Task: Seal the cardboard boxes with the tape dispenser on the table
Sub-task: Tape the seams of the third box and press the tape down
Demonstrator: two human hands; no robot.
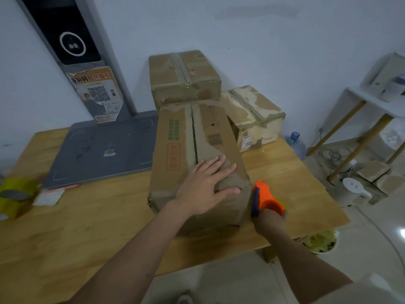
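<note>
A long cardboard box (175, 150) stands on the wooden table (87, 216), its top flaps meeting in a dark seam. My left hand (203, 187) presses flat on the near end of its top, fingers straight, thumb over the front edge. My right hand (270, 222) grips an orange tape dispenser (266, 199) with a blue edge, held against the box's near right corner. Two other boxes stand behind: one at the back (184, 77) with tape along its top, one at the right (252, 115).
A grey scale-like platform (100, 148) with an upright post lies at the left. Yellow tape rolls (15, 196) sit at the table's left edge. Off the right edge are a bin (321, 241), a water bottle (295, 143), a white side table and floor clutter.
</note>
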